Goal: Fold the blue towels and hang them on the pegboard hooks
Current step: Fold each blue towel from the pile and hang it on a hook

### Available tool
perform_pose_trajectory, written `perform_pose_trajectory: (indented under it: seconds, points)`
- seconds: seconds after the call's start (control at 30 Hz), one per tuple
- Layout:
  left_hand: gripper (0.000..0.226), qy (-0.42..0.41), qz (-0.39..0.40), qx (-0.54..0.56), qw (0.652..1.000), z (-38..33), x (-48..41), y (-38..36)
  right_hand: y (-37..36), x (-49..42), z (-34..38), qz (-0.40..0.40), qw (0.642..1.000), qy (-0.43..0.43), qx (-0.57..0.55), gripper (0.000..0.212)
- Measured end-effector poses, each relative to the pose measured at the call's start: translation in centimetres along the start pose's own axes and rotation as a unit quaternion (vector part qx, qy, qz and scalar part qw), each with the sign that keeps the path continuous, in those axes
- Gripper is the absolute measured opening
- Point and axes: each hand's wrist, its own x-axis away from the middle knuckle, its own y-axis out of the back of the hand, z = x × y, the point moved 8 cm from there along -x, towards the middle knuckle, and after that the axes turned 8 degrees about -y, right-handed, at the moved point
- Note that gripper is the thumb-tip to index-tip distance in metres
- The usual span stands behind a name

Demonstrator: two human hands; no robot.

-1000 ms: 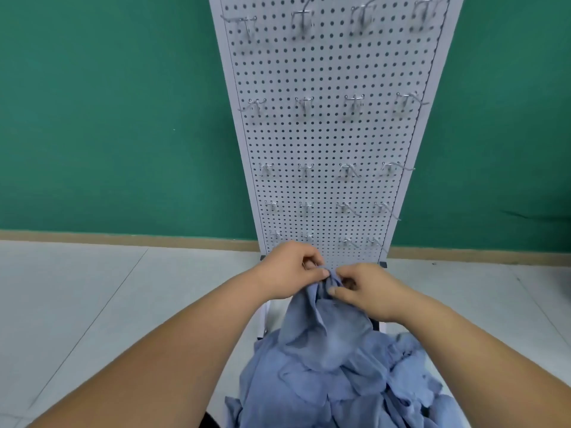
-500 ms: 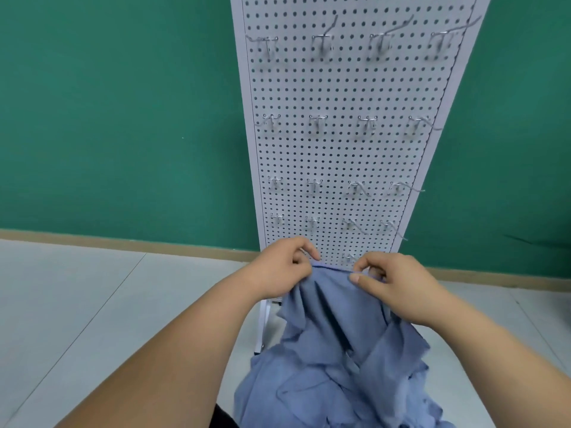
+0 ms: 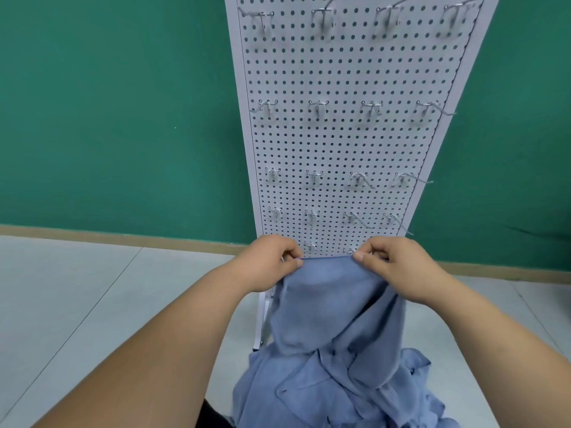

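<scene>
left hand (image 3: pixel 265 264) and right hand (image 3: pixel 398 267) each pinch top edge of blue towel (image 3: pixel 333 310), stretched before pegboard (image 3: pixel 343 143); pile (image 3: pixel 333 393) below.

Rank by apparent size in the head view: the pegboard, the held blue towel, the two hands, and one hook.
1. pegboard
2. blue towel, though it is nearer the camera
3. left hand and right hand, which look alike
4. hook

Green wall (image 3: pixel 108 118) meets pale tiled floor (image 3: pixel 77 304) at tan baseboard (image 3: pixel 92 235).
</scene>
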Motion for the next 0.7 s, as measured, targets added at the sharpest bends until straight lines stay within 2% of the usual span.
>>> perform_pose_trajectory:
  seconds: [0.1,0.2,0.27,0.4,0.57,0.7]
  points:
    - [0.019,0.013,0.006,-0.028,1.000,0.9,0.0,0.3,1.5,-0.4,-1.1,-0.020,1.000,-0.006,-0.005,0.022]
    - [0.020,0.030,-0.002,-0.004,1.000,1.9,0.3,0.8,2.8,-0.5,-2.6,-0.020,0.999,-0.025,-0.020,0.023]
    - [0.018,0.034,-0.016,0.009,0.999,2.3,0.3,1.3,2.9,-0.4,-3.5,0.020,0.999,-0.039,-0.017,0.025]
    - [0.022,0.038,-0.089,-0.031,0.995,3.1,0.5,3.3,2.3,-0.2,-5.1,0.104,0.993,-0.055,0.022,0.018]
    - [0.021,0.108,-0.142,-0.124,0.976,5.1,1.2,5.1,3.4,-0.6,-7.4,0.069,0.994,-0.064,0.060,0.014]
    - [0.013,0.113,-0.136,-0.089,0.980,4.7,1.2,4.3,2.9,-0.5,-6.4,0.025,0.997,-0.037,0.060,0.020]
